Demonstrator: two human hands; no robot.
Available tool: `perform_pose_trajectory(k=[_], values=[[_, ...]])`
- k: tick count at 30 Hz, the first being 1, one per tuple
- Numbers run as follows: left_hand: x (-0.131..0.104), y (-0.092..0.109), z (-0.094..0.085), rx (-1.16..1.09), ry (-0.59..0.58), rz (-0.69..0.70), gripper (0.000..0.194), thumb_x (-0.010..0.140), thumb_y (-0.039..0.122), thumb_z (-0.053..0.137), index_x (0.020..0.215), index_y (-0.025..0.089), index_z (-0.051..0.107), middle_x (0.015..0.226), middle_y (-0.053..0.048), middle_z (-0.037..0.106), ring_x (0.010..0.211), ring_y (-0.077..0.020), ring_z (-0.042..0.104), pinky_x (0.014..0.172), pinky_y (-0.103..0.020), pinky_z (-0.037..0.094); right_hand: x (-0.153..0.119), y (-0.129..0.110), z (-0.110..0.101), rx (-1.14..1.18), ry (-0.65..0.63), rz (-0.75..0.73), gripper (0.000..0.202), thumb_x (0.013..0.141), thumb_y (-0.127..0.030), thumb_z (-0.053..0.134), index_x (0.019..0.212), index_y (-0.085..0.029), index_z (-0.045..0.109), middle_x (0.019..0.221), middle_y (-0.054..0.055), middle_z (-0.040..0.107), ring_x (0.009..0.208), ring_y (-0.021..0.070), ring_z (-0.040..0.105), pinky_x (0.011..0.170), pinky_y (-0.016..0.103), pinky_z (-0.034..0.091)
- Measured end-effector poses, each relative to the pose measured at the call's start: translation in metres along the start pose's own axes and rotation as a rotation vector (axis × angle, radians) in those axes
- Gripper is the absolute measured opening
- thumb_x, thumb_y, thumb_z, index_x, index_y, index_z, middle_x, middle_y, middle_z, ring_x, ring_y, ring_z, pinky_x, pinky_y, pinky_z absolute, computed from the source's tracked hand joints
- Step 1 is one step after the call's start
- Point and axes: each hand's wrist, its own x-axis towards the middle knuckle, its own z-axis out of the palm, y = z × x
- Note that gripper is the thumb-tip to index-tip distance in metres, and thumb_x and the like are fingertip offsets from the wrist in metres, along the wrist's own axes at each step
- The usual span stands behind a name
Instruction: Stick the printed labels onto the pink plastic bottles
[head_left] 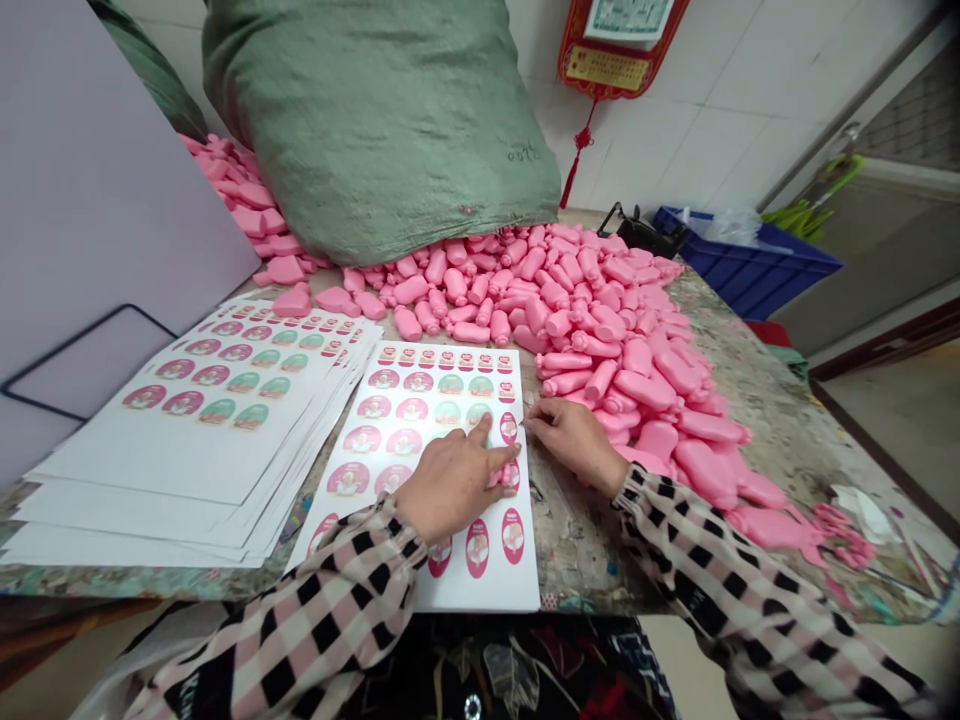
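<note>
A white sticker sheet (450, 470) printed with pink and green labels lies in front of me on the worktable. My left hand (454, 480) rests on it, fingers spread over the labels, with a small pink piece (501, 478) by its fingertips. At the sheet's right edge my right hand (574, 440) has its thumb and fingertips pressed together; whatever they hold is too small to name. Many pink plastic bottles (637, 355) are heaped behind and to the right of my right hand.
A stack of sticker sheets (202, 430) lies at the left beside a pale panel (97, 200). A large green sack (382, 130) leans over the bottles. A blue bin (750, 265) stands at the back right; pink scraps (832, 535) lie at the right edge.
</note>
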Motion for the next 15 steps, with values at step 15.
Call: perform_pose_trajectory(k=[15], values=[[0.000,0.003,-0.005,0.002,-0.039,-0.006,0.047,0.082,0.052,0.043,0.127,0.038,0.045,0.142,-0.007,0.033,0.094,-0.0248,0.056,0.078,-0.038,0.044,-0.004,-0.006,0.030,0.168,0.236,0.141,0.018,0.081,-0.030,0.047,0.078,-0.019,0.061,0.080,0.002,0.065,0.075,0.0164,0.056,0.066,0.026,0.039]])
